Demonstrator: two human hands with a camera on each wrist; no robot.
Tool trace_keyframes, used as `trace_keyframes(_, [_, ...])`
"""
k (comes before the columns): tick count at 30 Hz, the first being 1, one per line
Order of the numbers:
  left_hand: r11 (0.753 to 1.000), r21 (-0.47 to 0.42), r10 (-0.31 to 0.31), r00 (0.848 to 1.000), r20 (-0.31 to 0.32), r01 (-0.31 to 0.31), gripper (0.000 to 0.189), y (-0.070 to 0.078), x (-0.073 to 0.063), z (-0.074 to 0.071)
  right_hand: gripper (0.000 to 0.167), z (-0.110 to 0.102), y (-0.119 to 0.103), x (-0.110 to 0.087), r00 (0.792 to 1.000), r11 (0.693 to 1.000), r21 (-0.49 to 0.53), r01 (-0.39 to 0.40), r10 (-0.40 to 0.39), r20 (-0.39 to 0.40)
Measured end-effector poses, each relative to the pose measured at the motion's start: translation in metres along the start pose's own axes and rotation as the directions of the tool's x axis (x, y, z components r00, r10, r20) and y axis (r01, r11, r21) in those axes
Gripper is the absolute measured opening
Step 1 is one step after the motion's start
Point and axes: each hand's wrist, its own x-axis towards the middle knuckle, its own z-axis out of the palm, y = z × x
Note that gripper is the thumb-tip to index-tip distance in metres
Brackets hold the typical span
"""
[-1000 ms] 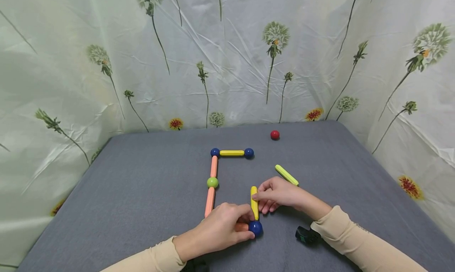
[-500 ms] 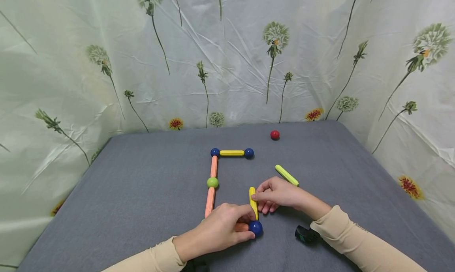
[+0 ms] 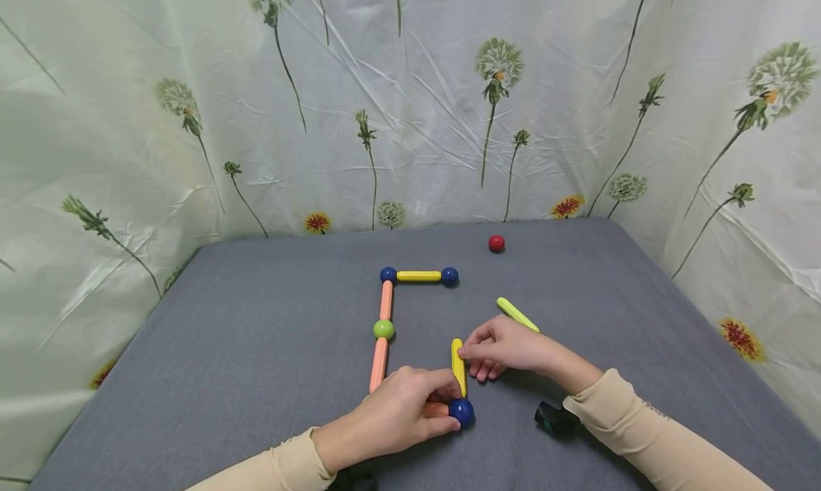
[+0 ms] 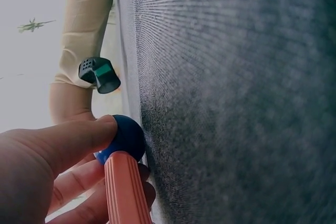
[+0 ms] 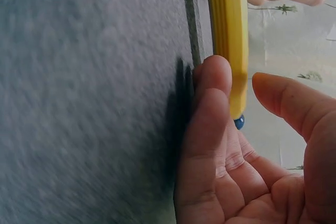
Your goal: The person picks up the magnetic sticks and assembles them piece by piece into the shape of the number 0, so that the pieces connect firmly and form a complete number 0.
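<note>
My left hand (image 3: 404, 412) pinches a dark blue ball (image 3: 461, 412) between thumb and fingers, low over the grey surface. A salmon-pink rod (image 4: 126, 187) joins this ball and runs back under the hand. From the ball's far side a yellow rod (image 3: 458, 366) points away from me. My right hand (image 3: 507, 348) is beside that rod's far end. In the right wrist view its fingers (image 5: 212, 77) lie right along the yellow rod, while the thumb stands apart from it with a visible gap.
Left of the hands, two salmon rods (image 3: 378, 366) with a green ball (image 3: 383, 330) between them lead to a blue ball (image 3: 388, 276), a yellow rod (image 3: 418, 276) and another blue ball (image 3: 450, 276). A lime rod (image 3: 517, 314) lies behind the right hand; a red ball (image 3: 497, 244) sits farther back.
The yellow rod's far end has swung slightly left, then a little back right. My right hand's thumb has come off the rod; the left hand keeps its place on the blue ball.
</note>
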Motion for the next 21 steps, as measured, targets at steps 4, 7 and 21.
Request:
trace_keyframes(4, [1.0, -0.009, -0.008, 1.0, 0.005, 0.008, 0.022, 0.0, 0.0, 0.0, 0.029, -0.004, -0.002, -0.001, 1.0, 1.0, -0.025, -0.006, 0.005, -0.023])
trace_keyframes(7, [1.0, -0.003, -0.011, 1.0, 0.003, 0.011, 0.022, 0.0, 0.001, 0.0, 0.029, -0.007, -0.004, -0.001, 0.999, 0.999, -0.037, -0.007, 0.006, -0.038])
trace_keyframes(21, [0.999, -0.016, -0.037, 0.999, 0.014, 0.037, 0.023, -0.001, 0.0, -0.001, 0.037, -0.056, -0.019, 0.004, 0.982, 0.99, -0.139, -0.018, -0.009, -0.19])
